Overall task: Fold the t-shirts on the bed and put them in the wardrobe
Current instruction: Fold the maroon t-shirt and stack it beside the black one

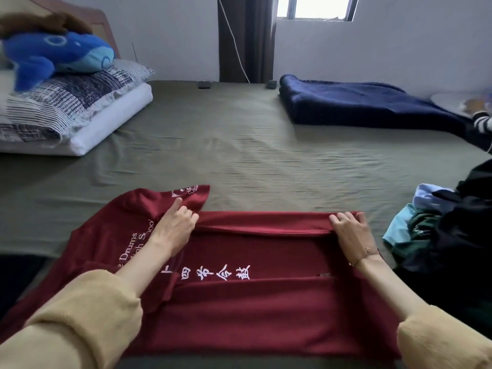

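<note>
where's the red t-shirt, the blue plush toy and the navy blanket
red t-shirt (266, 315), head view, on its bare front panel near the viewer
blue plush toy (53, 53), head view, on its body
navy blanket (359, 102), head view, on its folded top

Fuzzy mustard-yellow sleeves are being worn on both arms, pushed up so the forearms are being left bare, and a thin little chain bracelet is being worn on the wrist of the right hand, nothing on the left hand.

A home bedroom: olive-sheeted bed, stacked pillows, plush toy, curtained window.
</note>
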The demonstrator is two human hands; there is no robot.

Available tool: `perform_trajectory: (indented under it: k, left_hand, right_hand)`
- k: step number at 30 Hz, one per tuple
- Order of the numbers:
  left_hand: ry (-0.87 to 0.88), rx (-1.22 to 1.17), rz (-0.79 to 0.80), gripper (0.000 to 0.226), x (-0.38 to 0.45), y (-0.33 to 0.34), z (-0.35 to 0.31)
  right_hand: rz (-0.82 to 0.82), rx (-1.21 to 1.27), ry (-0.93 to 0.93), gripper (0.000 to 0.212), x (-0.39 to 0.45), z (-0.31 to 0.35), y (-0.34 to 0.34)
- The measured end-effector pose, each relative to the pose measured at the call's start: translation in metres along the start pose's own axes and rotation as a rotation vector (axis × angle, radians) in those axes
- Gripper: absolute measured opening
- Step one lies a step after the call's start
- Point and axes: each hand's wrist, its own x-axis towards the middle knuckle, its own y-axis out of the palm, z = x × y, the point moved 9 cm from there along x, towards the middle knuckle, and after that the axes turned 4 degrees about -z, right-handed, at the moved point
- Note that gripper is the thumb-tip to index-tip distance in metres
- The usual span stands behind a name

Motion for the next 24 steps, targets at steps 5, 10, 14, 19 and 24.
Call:
perform_trajectory:
  k: [5,10,14,19,24]
  left_hand:
    - [-0.016,0.028,0.032,0.035,-0.036,-0.011,-0.011]
    - [-0.081,0.040,0.086,0.034,-0.059,-0.015,-0.022]
    - [-0.126,0.046,0.105,0.032,-0.072,-0.021,-0.023]
    - [-0.212,-0.016,0.106,0.032,-0.081,-0.032,-0.023]
    - [-0.243,-0.131,0.069,0.034,-0.082,-0.032,-0.042]
  right_hand:
    - [0.072,0.000,0.068,0.034,-0.034,-0.007,-0.017]
    - [0.238,-0.043,0.189,0.017,-0.059,-0.018,-0.025]
    - [0.313,-0.040,0.245,0.030,-0.078,-0.028,-0.028]
    - [0.359,0.007,0.324,0.023,-0.092,-0.031,-0.034]
    - [0.241,0.090,0.357,0.031,-0.095,-0.017,-0.042]
